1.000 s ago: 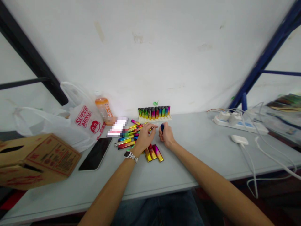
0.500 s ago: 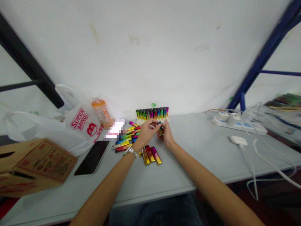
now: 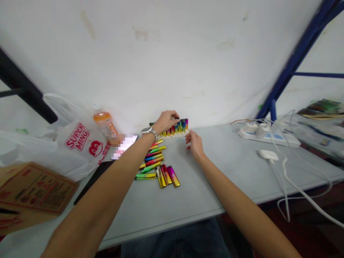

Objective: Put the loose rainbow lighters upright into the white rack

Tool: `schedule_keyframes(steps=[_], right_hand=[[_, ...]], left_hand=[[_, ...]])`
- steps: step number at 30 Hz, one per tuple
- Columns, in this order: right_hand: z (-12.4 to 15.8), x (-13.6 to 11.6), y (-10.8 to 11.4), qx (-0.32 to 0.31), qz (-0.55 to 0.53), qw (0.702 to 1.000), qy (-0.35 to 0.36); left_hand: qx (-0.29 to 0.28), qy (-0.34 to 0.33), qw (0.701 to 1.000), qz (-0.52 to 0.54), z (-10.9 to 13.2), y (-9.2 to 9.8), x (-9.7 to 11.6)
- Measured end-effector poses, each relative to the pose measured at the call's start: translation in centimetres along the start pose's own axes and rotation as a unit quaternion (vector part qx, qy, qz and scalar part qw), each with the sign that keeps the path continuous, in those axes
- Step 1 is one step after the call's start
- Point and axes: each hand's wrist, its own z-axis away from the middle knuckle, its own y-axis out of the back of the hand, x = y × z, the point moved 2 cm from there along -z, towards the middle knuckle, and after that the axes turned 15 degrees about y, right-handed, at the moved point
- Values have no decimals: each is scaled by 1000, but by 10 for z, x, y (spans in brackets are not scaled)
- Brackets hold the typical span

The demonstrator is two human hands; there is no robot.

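My left hand [image 3: 166,121], wearing a wristwatch [image 3: 148,131], reaches over a pale holder [image 3: 176,135] at the wall. Its fingers are pinched round the dark top of a lighter among the upright ones, and the hand hides part of the rows. Shiny multicoloured lighters [image 3: 184,125] stand packed in the holder. My right hand [image 3: 195,144] rests by the holder's right front corner, fingers loosely curled and apart, with nothing visible in them. Loose lighters [image 3: 153,157] lie in a heap under my left forearm. Three more, including a purple-and-gold lighter [image 3: 173,176], lie side by side nearer me.
At the left are a cardboard box [image 3: 34,191], a white plastic bag [image 3: 80,143], an orange drink bottle [image 3: 105,123], a lit phone [image 3: 126,145] and a dark phone [image 3: 90,182]. A power strip [image 3: 268,138], white charger [image 3: 268,155] and cables lie right.
My left hand has gone from between the loose lighters and the holder up over the standing rows. My right hand has parted from it and its fingers have loosened. The view has shifted slightly.
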Motion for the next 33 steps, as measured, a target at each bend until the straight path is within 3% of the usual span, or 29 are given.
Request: schedule_keyframes(steps=[5, 13, 16, 21, 24, 27, 31, 33], right_hand=[[10, -13, -3, -60, 213, 961, 163], [9, -21, -7, -81, 339, 919, 186], [6, -14, -8, -136, 289, 930, 183], [8, -6, -11, -267, 75, 953, 123], [9, -10, -12, -300, 3, 951, 74], [6, -14, -11, -259, -22, 966, 17], [-3, -11, 1, -76, 25, 996, -40], [-5, -7, 5, -37, 24, 997, -66]], left_hand=[[-26, 57, 998, -6, 16, -9, 8], [-81, 155, 981, 86, 35, -14, 8], [-99, 115, 987, 48, 37, -7, 11], [-138, -38, 989, -32, 42, 5, 17], [-185, -49, 982, 7, 41, 9, 14], [-197, -33, 978, 61, 35, 11, 10], [-57, -42, 997, 24, 15, 13, 3], [-17, -42, 998, -41, 4, 10, -1]])
